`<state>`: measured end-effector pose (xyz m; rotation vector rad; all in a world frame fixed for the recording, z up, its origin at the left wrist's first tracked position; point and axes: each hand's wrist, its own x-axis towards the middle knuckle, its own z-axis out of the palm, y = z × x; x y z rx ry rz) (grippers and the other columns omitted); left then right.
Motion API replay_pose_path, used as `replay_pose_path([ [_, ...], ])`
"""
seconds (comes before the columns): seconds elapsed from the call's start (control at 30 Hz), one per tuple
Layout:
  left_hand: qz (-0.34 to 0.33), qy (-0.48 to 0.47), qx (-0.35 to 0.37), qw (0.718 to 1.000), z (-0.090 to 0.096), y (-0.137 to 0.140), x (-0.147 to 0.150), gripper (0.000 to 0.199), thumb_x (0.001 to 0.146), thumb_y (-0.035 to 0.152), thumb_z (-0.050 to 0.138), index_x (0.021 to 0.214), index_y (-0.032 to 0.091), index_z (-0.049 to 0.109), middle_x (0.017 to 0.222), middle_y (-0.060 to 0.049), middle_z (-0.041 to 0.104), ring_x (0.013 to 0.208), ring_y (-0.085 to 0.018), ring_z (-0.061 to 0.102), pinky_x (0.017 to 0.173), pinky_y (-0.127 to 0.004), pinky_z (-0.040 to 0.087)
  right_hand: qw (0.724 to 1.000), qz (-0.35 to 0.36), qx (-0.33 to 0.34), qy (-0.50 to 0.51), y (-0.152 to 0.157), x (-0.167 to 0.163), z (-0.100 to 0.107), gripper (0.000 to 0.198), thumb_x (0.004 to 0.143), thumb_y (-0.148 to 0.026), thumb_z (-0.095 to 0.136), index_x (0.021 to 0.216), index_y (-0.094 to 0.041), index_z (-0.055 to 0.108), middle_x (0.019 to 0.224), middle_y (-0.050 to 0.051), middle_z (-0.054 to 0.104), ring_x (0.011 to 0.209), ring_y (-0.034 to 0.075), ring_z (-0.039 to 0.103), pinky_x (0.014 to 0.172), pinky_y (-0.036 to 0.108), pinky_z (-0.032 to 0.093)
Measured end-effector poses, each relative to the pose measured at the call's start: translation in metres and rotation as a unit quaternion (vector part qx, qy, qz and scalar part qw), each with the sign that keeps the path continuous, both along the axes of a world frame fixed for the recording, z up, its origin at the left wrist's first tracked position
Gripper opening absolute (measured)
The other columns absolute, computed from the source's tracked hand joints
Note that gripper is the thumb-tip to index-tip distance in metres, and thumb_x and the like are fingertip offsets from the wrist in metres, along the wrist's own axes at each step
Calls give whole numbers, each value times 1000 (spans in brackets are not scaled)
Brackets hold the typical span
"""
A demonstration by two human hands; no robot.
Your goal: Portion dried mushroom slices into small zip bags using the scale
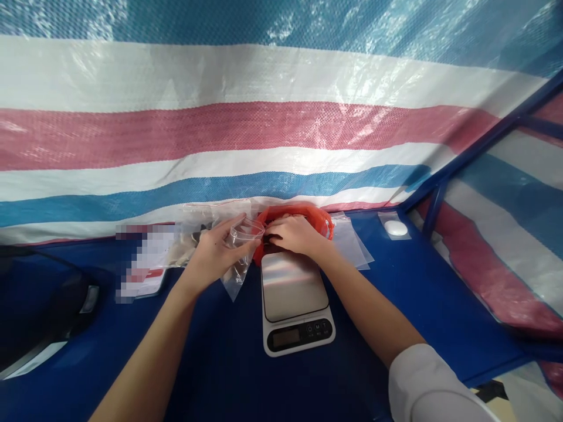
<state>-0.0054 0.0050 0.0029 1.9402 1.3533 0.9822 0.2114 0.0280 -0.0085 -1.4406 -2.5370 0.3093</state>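
Observation:
My left hand (pixel 219 252) is closed around the rim of a clear plastic bag (pixel 237 275), holding its mouth apart. The bag hangs down with something pale inside that I cannot make out. Beside it, my right hand (pixel 290 233) reaches into an open red plastic bag (pixel 319 218), and its fingertips are partly hidden among dark contents. Just below my right hand lies a kitchen scale (pixel 294 287) with a metal plate and a dark display. Behind my left hand are more clear bags (pixel 187 246) with pale and dark pieces in them.
Flat clear bags (pixel 352 243) lie right of the red bag, and a white oval object (pixel 396 228) rests on another at the far right. A phone-like item (pixel 149 275) and a black bag (pixel 39 310) are on the left. Striped sheeting (pixel 264 129) rises behind the blue table (pixel 422 293).

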Motion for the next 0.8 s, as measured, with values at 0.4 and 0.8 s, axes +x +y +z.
replay_pose_path([
  [0.4, -6, -16, -25, 1000, -6, 2, -3, 76, 73, 63, 77, 133, 19, 65, 118, -9, 75, 108, -35, 70, 98, -47, 57, 993, 97, 37, -49, 12, -9, -16, 23, 96, -26, 57, 109, -22, 76, 118, 8, 76, 109, 28, 67, 84, 38, 45],
  [0.8, -6, -6, -32, 999, -6, 2, 0, 77, 71, 69, 76, 133, 23, 66, 117, -10, 75, 105, -35, 71, 98, -51, 57, 993, 35, -13, 108, 6, 8, -10, 23, 97, -26, 60, 109, -21, 80, 109, 5, 80, 105, 24, 70, 93, 35, 51],
])
